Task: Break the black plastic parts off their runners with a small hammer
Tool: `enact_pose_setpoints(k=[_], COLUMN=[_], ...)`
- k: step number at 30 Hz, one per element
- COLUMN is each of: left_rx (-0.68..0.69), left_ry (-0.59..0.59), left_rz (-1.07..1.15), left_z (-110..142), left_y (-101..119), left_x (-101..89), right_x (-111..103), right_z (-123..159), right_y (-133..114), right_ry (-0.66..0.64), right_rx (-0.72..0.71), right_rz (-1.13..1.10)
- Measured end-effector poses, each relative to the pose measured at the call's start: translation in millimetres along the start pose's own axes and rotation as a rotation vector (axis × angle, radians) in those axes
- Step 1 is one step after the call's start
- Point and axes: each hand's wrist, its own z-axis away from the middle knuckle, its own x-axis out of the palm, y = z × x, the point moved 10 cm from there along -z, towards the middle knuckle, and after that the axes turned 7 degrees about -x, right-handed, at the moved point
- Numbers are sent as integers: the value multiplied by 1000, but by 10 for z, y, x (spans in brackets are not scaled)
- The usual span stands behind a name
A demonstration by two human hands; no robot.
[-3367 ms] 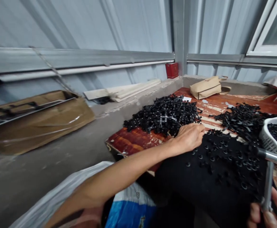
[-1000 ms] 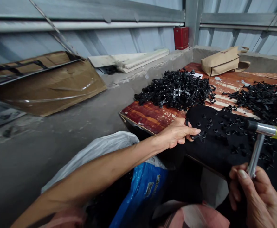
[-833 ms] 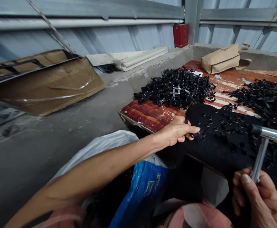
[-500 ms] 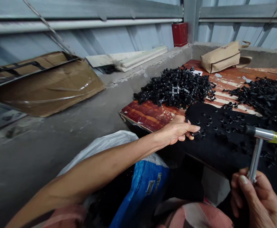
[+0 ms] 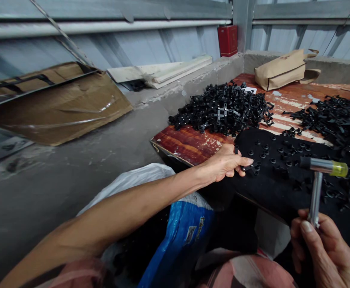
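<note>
My left hand is closed on a small black jointed part at the left edge of a black cloth. Part of that piece is hidden by the fingers. My right hand, at the lower right, grips the metal handle of a mallet. The mallet's head, black at one end and yellow at the other, is raised above the cloth. Several small round black pieces lie on the cloth between the two hands.
A large heap of black jointed parts sits behind the cloth on the worn red tabletop. Another pile lies at right. A tan bag rests at the back. Below the table edge stands an open blue and white sack.
My right hand has shifted slightly left and up, carrying the mallet's head left over the cloth. The left hand stays in place with its part.
</note>
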Motion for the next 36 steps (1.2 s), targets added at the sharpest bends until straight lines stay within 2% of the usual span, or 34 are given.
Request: enact_pose_setpoints(k=[2,7,9,15,20,23,25,29,33,36], left_rx=[22,65,82,127,73,55,54,26,1,13], left_ry=[2,6,17,32,55,45,35,-25,-130,-122], left_rz=[-42,-135,-161,-244,-308,-309,-293,-214,-22,7], left_z=[-24,-100,-106,-15,28,8,-5,4,43,44], left_y=[-12,-44,-24,125,144,128,130,129,104,78], left_x=[-11,-32,-40,-14,-26,-15,-7,29,83,69], right_x=[-21,233,318,393,326,376,402,331,363,340], right_z=[-54,-7,32,19,64,-2,-36,-117,-117,-131], right_y=[-117,-653,-695,-575,-743,-655,-604,-569,-556,-573], right_ry=[-48,-264,-333,-480,-332,-390,-442,-388,-413,-392], right_rx=[-112,-778,-902,-876,-912,-837,-816,-750,-740,-718], right_rz=[186,670,762,949,929,972,948,891,861,815])
